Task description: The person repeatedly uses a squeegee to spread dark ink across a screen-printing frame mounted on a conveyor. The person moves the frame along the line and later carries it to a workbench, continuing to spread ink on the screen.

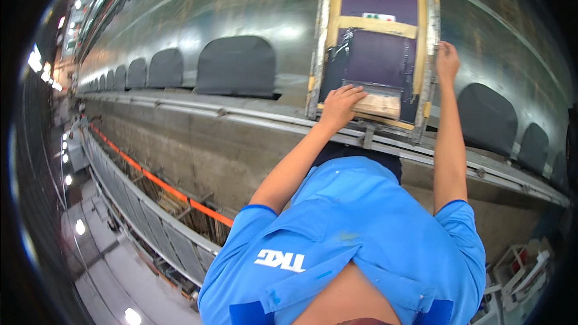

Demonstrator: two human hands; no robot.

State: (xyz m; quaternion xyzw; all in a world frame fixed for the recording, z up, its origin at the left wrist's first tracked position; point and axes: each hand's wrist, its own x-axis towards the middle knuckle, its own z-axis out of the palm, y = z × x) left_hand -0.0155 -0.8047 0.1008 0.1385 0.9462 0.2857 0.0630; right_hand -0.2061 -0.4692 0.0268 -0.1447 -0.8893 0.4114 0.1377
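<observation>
Seen from above the head, nearest the camera is the person's blue shirt (pixel 355 235), with both bare forearms reaching forward to a long metal bench (pixel 198 18) that curves away to the left.

At the near edge of the bench a screen-printing frame (pixel 430 54) lies flat, its metal border taped in yellow around a dark purple mesh (pixel 373 57). The left hand (pixel 340 105) is closed over one end of a wooden squeegee (pixel 378 106), which rests on the mesh near the frame's near side. The right hand (pixel 447 60) grips the frame's right edge, fingers wrapped on it. The hands are well apart.

A row of dark grey pads (pixel 236 66) runs along the bench to either side of the frame.

Risk, as a judgement: with only one hand on the squeegee, uneven pressure could smear the print, and if the right hand's hold slackens the frame might slide.

No bowls, tubs or other containers are visible; whether ink sits on the mesh cannot be told.
</observation>
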